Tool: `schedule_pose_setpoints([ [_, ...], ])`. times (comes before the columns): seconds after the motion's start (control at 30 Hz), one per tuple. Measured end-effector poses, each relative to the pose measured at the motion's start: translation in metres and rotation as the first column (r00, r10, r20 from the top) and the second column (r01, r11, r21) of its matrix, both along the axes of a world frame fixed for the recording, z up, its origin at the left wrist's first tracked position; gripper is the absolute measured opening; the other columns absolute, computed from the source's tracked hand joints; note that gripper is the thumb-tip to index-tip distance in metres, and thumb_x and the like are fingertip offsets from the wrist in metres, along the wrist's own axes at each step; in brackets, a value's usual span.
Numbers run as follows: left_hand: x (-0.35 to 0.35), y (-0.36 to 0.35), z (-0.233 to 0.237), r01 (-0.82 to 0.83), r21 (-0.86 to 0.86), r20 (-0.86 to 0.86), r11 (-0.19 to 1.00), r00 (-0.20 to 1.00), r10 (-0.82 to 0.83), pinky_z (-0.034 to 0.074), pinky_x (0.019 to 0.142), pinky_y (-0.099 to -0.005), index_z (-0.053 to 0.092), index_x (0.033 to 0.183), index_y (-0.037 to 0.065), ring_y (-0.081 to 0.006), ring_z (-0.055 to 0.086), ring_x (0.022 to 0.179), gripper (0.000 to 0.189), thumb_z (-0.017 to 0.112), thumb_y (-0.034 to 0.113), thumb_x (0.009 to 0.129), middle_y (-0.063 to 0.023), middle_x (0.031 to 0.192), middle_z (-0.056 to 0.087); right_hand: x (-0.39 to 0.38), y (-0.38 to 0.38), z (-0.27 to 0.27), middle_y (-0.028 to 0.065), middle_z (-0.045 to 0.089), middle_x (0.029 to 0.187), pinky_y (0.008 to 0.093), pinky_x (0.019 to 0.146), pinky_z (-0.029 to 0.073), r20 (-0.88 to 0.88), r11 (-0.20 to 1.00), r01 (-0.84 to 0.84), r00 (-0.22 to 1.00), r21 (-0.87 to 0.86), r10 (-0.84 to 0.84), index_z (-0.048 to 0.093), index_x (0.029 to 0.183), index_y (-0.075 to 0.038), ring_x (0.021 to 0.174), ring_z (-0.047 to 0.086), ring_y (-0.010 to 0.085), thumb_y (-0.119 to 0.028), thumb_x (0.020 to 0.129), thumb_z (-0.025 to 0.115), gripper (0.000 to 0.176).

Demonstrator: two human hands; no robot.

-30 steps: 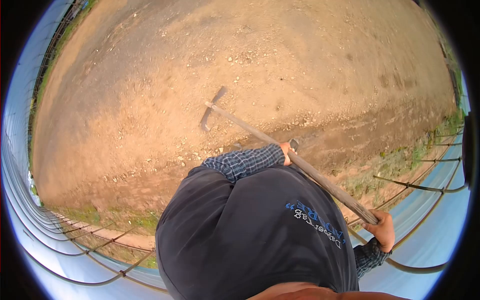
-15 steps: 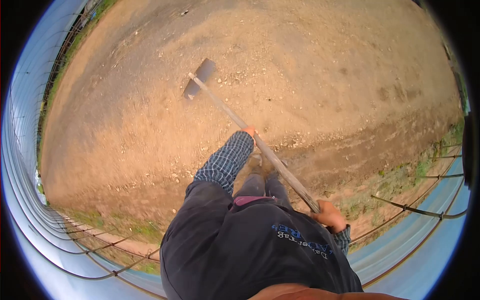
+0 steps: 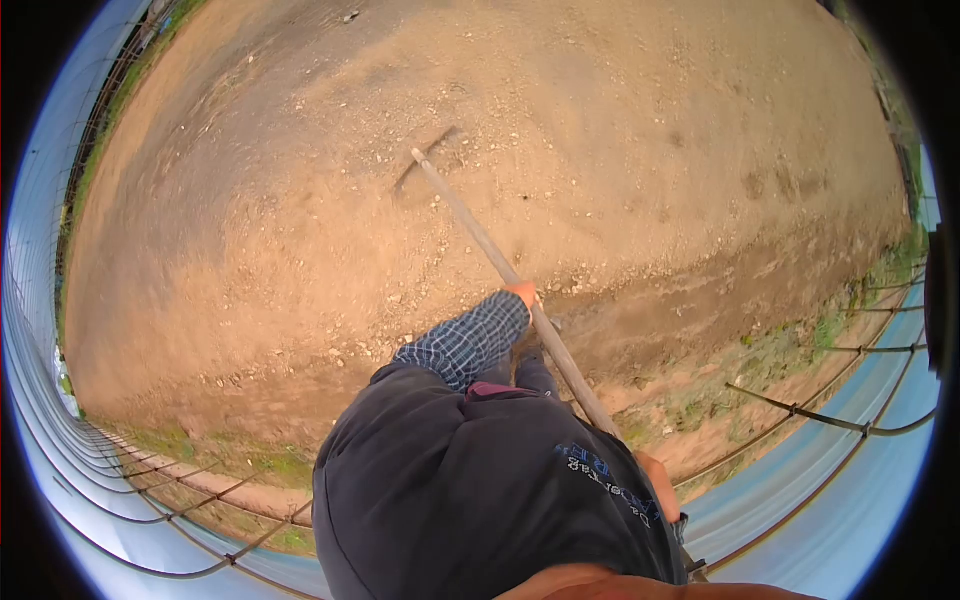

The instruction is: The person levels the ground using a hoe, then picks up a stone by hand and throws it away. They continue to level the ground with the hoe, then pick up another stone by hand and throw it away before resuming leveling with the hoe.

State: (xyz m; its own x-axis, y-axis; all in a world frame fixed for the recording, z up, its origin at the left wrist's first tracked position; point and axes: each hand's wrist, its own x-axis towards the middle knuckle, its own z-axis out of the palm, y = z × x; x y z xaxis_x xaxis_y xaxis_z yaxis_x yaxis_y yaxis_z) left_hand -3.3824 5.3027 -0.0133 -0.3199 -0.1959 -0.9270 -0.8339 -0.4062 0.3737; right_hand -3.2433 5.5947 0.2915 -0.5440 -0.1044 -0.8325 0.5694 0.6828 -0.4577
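A person stands on a big patch of brown dirt (image 3: 650, 150) and holds a hoe (image 3: 470, 225) out in front of the body. The hoe has a long wooden handle (image 3: 560, 350) that slants from low on the right up to the middle of the dirt. Its blade (image 3: 425, 158) is at the far end. The blade is down on the dirt, well away from the person, and it looks a little blurred.

The left hand (image 3: 522, 293) is stretched forward. Its fingers are curled tight around the handle about halfway along. The arm wears a blue checked sleeve (image 3: 465, 340).

The right hand (image 3: 655, 485) is close to the body, at the near end of the handle. It rests on the handle, but the dark shirt (image 3: 450, 480) hides its fingers, so it is not possible to tell how they are bent. The shirt has blue letters on it.

Under the left arm the person's legs (image 3: 535, 372) show a little, just beside the handle.

Small pale stones (image 3: 340, 350) lie on the dirt near the person. A thin strip of grass (image 3: 270, 465) runs along the near edge of the dirt. Bent metal bars (image 3: 800, 408) run along beside the grass.
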Motion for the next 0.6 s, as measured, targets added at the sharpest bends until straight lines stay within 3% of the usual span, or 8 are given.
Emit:
schedule_pose_setpoints([
  [0.1,0.024,0.049,0.019,-0.343,0.197,0.189,0.919,0.933,0.307,0.041,0.045,-0.0402,0.049,0.071,0.0,-0.0258,0.05,0.052,0.013,0.05,0.01,0.079,-0.0127,0.061,0.049,0.022,0.03,0.041,0.0205,0.061,0.077,0.0333,0.067,0.044,-0.074,1.0,-0.011,0.997,0.025,0.012,0.058,0.088,0.002,0.072,0.059,0.0239,-0.018,0.068,0.067,0.029],
  [0.17,0.039,0.071,0.03,-0.332,0.252,0.2,0.909,0.937,0.287,0.042,0.044,-0.0393,0.046,0.071,0.0,-0.0257,0.05,0.053,0.015,0.051,0.011,0.08,-0.0118,0.061,0.048,0.026,0.035,0.069,0.0156,0.062,0.075,0.0304,0.067,0.045,0.035,0.999,0.019,0.999,0.047,-0.021,0.06,0.089,0.002,0.072,0.057,0.0153,-0.016,0.065,0.071,0.031],
  [0.27,0.099,0.127,-0.178,-0.415,0.445,-0.011,0.794,0.884,0.468,0.043,0.043,-0.0419,0.05,0.073,0.003,-0.0263,0.049,0.05,0.018,0.052,0.016,0.085,-0.0119,0.063,0.05,0.067,0.064,0.048,0.0126,0.063,0.075,0.029,0.067,0.045,0.079,0.959,0.272,0.961,-0.084,-0.265,0.061,0.093,0.001,0.071,0.057,0.0128,-0.016,0.063,0.073,0.036],
  [0.3,0.085,0.092,-0.139,-0.41,0.457,-0.011,0.789,0.885,0.466,0.043,0.043,-0.0419,0.05,0.073,0.003,-0.0263,0.049,0.05,0.018,0.052,0.016,0.085,-0.0119,0.063,0.05,0.068,0.064,0.041,0.0126,0.063,0.075,0.029,0.067,0.045,0.07,0.959,0.273,0.961,-0.075,-0.269,0.061,0.093,0.001,0.071,0.057,0.0128,-0.016,0.063,0.073,0.036],
  [0.4,0.023,0.054,-0.01,-0.371,0.194,0.079,0.908,0.929,0.362,0.041,0.042,-0.0411,0.05,0.073,0.003,-0.026,0.048,0.048,0.012,0.052,0.012,0.081,-0.0118,0.059,0.049,0.063,0.049,0.003,0.0145,0.063,0.077,0.0301,0.067,0.046,-0.012,0.973,0.207,0.978,-0.098,-0.209,0.062,0.091,0.001,0.072,0.057,0.0137,-0.02,0.066,0.072,0.034],
  [0.5,-0.038,-0.006,-0.043,-0.286,0.187,-0.033,0.94,0.954,0.297,0.042,0.044,-0.0409,0.046,0.071,0.001,-0.0266,0.049,0.048,0.011,0.05,0.007,0.079,-0.0127,0.059,0.048,-0.001,-0.017,0.002,0.0168,0.063,0.078,0.0316,0.067,0.046,-0.065,1.0,0.027,0.998,0.005,-0.027,0.061,0.093,0.0,0.073,0.059,0.016,-0.02,0.069,0.07,0.033],
  [0.53,-0.063,-0.029,-0.082,-0.118,0.104,-0.075,0.988,0.989,0.126,0.041,0.044,-0.0404,0.048,0.07,0.001,-0.0262,0.049,0.048,0.012,0.05,0.007,0.08,-0.0138,0.06,0.049,-0.013,-0.032,-0.01,0.0173,0.063,0.079,0.0318,0.067,0.045,-0.079,0.999,-0.002,0.997,0.037,0.005,0.06,0.094,0.0,0.074,0.059,0.0167,-0.021,0.069,0.07,0.034],
  [0.6,-0.102,-0.058,-0.068,0.161,-0.108,-0.09,0.981,0.981,-0.171,0.044,0.049,-0.0415,0.06,0.08,0.0,-0.0264,0.056,0.055,0.027,0.047,0.023,0.081,-0.0155,0.068,0.059,-0.039,-0.066,-0.022,0.0173,0.063,0.082,0.0316,0.069,0.045,-0.125,0.995,-0.085,0.988,0.048,0.09,0.059,0.099,-0.001,0.077,0.06,0.018,-0.022,0.07,0.07,0.037],
])
